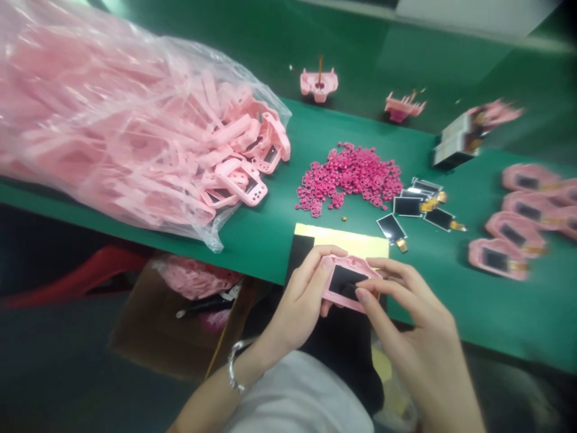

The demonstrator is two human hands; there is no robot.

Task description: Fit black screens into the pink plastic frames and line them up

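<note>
A pink plastic shell (339, 297) with a dark screen (345, 281) in it is held above the near edge of the green table. My left hand (300, 300) grips the shell's left side, thumb on the front. At the shell's right side is my right hand (412, 307), its thumb and index finger pinched together over the screen's right part; whether they grip the screen's edge is hidden. Beneath the shell lies a yellow sheet (349, 237). Loose screens with gold flex tails (408, 205) lie behind my right hand.
A clear bag of pink shells (135, 120) covers the table's left. Magenta pieces (351, 174) are heaped mid-table. Shells with screens (496, 258) lie at the right, and a box-shaped stack (455, 141) stands at the back. Below the table edge is a cardboard box (153, 331).
</note>
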